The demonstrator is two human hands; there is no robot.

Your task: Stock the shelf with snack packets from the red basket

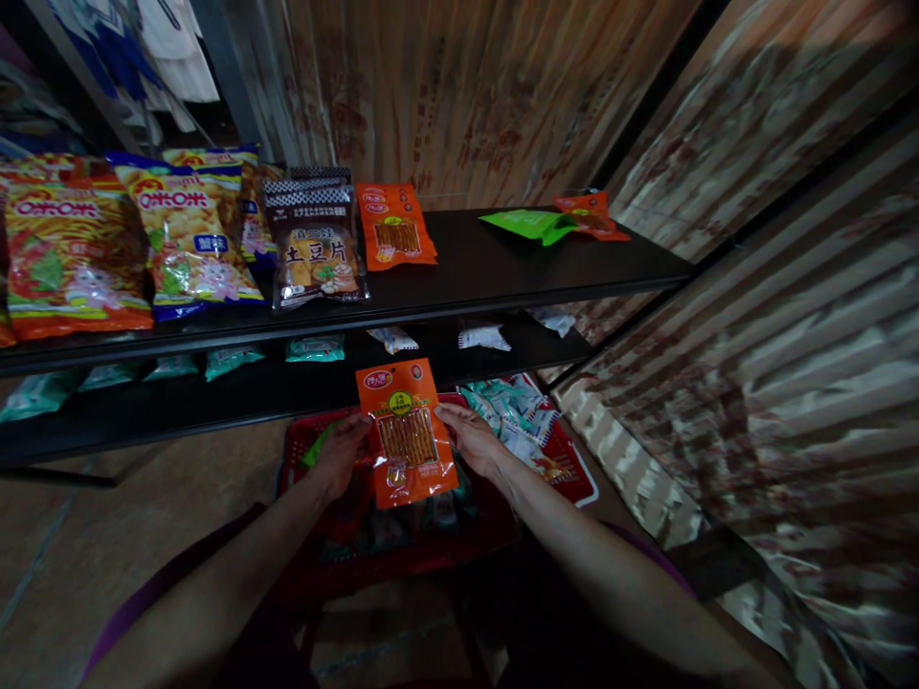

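Observation:
An orange snack packet (406, 435) with a clear window showing brown sticks is held upright between my two hands. My left hand (343, 450) pinches its left edge, and my right hand (470, 438) grips its right edge. Below the packet sits a red basket (402, 565) holding several packets, partly hidden by my hands and the orange packet. Similar orange packets (394, 226) stand on the upper black shelf (474, 273), beside a brown potato-chip bag (320, 244).
Yellow and orange snack bags (190, 230) fill the shelf's left end. A green packet (535, 225) and another orange packet (594, 216) lie at its right. Small teal packets (314, 348) line the lower shelf. A second red basket (583, 478) holds wrapped packets. Corrugated sheeting (790, 335) walls the right side.

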